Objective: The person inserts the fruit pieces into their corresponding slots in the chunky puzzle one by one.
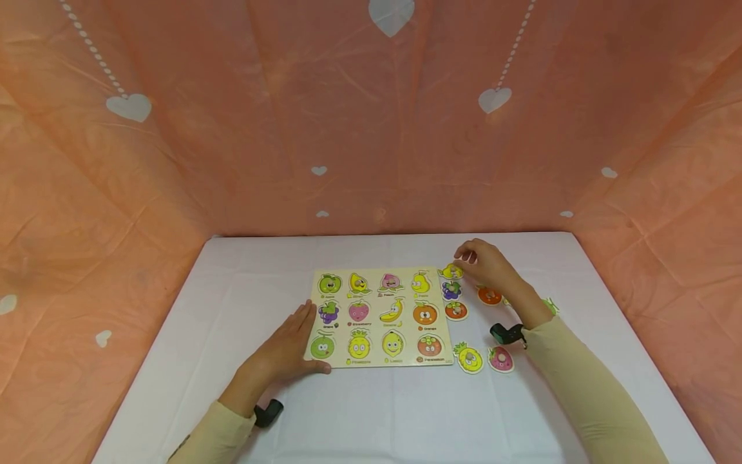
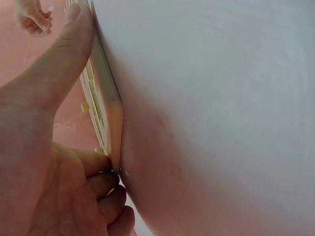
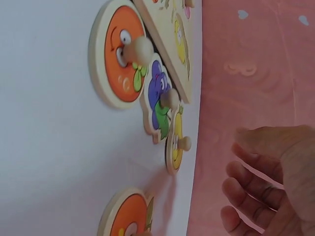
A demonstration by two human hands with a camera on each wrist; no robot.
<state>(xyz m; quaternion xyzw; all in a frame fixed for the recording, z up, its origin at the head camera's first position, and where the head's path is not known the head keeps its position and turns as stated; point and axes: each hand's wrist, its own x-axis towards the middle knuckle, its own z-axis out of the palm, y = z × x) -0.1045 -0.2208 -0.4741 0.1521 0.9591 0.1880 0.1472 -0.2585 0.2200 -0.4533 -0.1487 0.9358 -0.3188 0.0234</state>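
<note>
A wooden fruit puzzle board (image 1: 375,328) lies flat on the white table, with rows of fruit pictures. My left hand (image 1: 284,351) holds its near left corner, the thumb along the front edge (image 2: 115,128) and the fingers at the left side. My right hand (image 1: 487,264) hovers by the board's far right corner, near a yellow pear piece (image 1: 451,272). In the right wrist view its fingers (image 3: 246,196) are loosely bent with nothing between them. Below the pear piece lie a grape piece (image 3: 157,96) and an orange-red persimmon piece (image 3: 118,59), each with a wooden knob.
An orange piece (image 1: 489,296) lies right of the grapes, and a green leafy piece (image 1: 551,306) is partly hidden behind the right wrist. Nearer the front are a pineapple piece (image 1: 469,359) and a strawberry piece (image 1: 501,360). Pink cloth (image 1: 377,129) surrounds the table.
</note>
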